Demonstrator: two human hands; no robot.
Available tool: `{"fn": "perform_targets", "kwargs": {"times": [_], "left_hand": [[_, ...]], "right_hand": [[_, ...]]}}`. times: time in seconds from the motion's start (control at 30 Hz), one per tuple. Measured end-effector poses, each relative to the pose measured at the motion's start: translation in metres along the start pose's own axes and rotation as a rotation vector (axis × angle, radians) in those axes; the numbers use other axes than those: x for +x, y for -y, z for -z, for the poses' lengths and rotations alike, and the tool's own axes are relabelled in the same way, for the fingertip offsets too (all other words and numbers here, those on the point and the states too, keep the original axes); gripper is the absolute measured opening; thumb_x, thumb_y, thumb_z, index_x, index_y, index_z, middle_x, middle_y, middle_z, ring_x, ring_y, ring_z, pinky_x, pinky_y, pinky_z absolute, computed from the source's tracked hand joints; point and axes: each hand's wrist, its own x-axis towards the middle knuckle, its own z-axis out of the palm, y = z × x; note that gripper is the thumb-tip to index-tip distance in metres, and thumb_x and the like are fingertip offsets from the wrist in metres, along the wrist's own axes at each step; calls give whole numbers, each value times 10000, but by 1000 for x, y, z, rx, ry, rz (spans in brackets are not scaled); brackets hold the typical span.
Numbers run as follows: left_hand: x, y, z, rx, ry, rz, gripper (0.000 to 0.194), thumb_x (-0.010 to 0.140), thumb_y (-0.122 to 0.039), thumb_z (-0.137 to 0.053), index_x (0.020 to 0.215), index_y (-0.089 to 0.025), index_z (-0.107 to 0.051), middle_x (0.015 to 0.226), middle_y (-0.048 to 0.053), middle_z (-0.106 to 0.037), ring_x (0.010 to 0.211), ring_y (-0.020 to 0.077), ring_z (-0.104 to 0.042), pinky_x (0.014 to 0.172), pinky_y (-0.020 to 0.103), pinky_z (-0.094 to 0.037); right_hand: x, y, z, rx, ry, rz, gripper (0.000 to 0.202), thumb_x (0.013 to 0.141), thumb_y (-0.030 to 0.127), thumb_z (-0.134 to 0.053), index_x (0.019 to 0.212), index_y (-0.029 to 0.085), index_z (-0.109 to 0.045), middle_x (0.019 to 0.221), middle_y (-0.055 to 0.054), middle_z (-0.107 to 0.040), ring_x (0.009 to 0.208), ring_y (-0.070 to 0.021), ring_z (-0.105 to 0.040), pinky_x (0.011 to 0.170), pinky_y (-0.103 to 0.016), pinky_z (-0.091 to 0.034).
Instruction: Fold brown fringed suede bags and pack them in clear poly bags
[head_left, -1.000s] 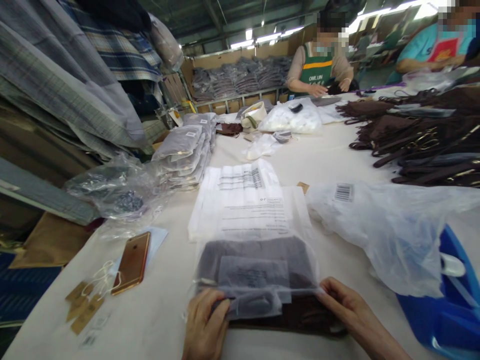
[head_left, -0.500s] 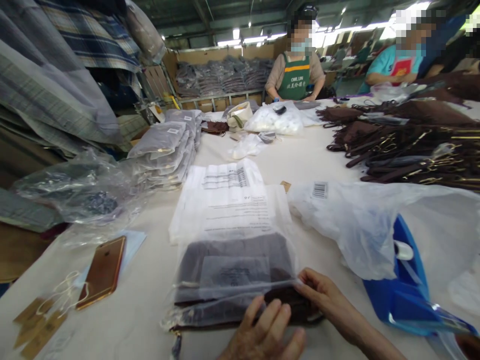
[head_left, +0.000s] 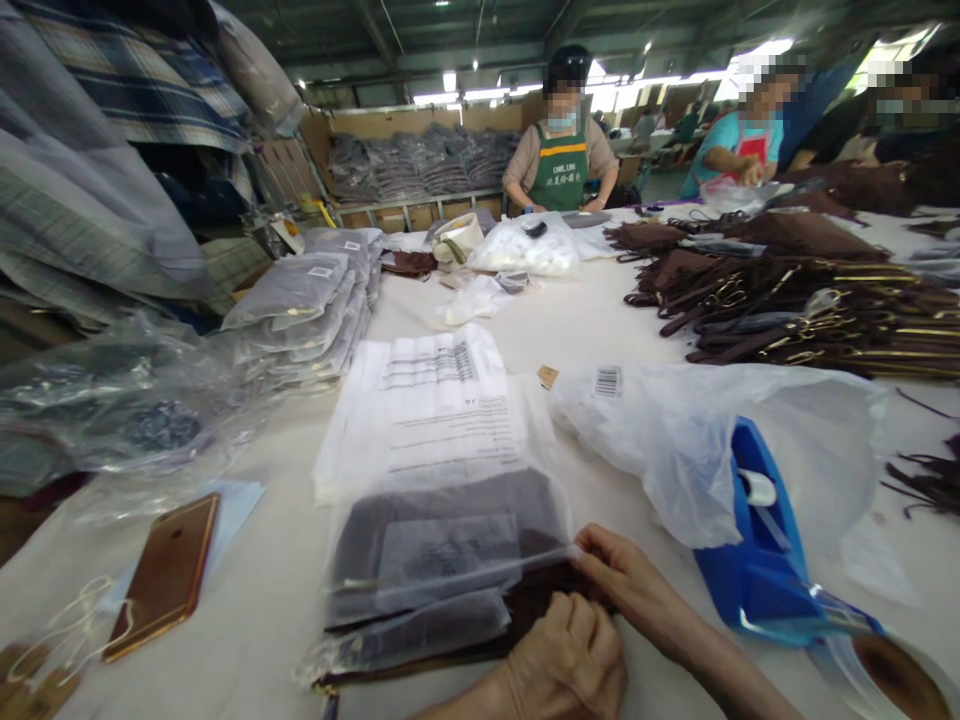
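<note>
Tape roll (head_left: pixel 896 680) cut off — printing on bags (head_left: pixel 442 440) too small.

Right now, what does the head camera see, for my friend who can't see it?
Two hands, left and right, press on a clear bag of dark cloth on a white table. A phone lies left, a blue tape holder right.

Garment packing workshop: long white worktable (head_left: pixel 615 320) with stacks of bagged grey folded garments (head_left: pixel 307 300), heap of dark brown strapped garments (head_left: pixel 787 290), blue plastic tape dispenser (head_left: pixel 757 560), aproned co-workers (head_left: pixel 562 160) packing, cardboard-backed shelves of packed stock (head_left: pixel 420 165) behind.
</note>
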Motion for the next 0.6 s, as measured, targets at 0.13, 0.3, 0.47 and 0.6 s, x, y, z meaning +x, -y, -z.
{"fn": "perform_targets", "kwargs": {"times": [0.13,0.3,0.47,0.6], "left_hand": [[5,-1,3,-20,96,2,174,835,-231,-461,836,-106,-581,830,109,-613,606,180,-554,513,306,-349],[6,1,6,-19,217,-23,303,882,-230,-376,953,-33,-595,894,164,-624,598,164,-550,463,277,-347],[3,-5,0,26,125,80,331,877,-202,-348,977,-3,-593,806,150,-631,524,143,-502,412,265,-296],[7,-4,3,62,14,117,298,853,-186,-343,855,-40,-603,781,130,-616,523,147,-504,441,276,-301]], "right_hand": [[0,-4,-2,-56,-114,48,299,741,502,-484,665,217,-429,590,52,-441,578,-113,-393,551,-259,-326],[0,-11,-4,-48,-160,61,291,746,495,-469,660,219,-439,598,41,-472,595,-125,-432,577,-268,-366],[-2,-17,-6,-20,-167,45,294,772,509,-437,704,223,-443,617,22,-540,595,-140,-503,566,-269,-406],[-6,-16,-10,-66,-214,86,305,796,515,-435,699,226,-446,628,29,-501,616,-139,-489,594,-268,-408]]}}
